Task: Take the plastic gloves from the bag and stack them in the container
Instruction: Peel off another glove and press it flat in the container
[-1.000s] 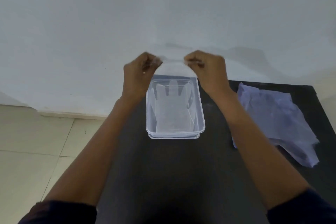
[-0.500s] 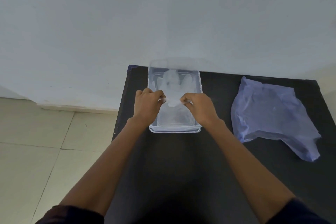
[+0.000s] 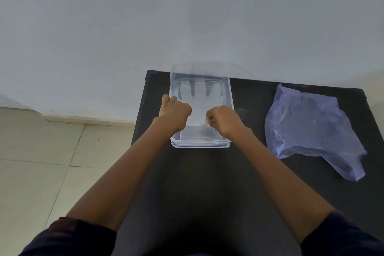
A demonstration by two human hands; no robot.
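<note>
Both fists, left hand [image 3: 174, 112] and right hand [image 3: 223, 121], pinch a glove [image 3: 199, 97] inside the container [image 3: 227, 97].

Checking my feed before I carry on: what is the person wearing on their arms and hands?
Both hands, left hand and right hand, are bare, with no gloves, rings or watch visible. The forearms are uncovered too. Dark short sleeves show at the bottom edge on both sides.

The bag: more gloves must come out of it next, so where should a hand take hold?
Judging by its pose, grip the bag at its narrow near-right corner, coming from the right hand's side; it lies flat and crumpled on the table, apart from the container.
</note>
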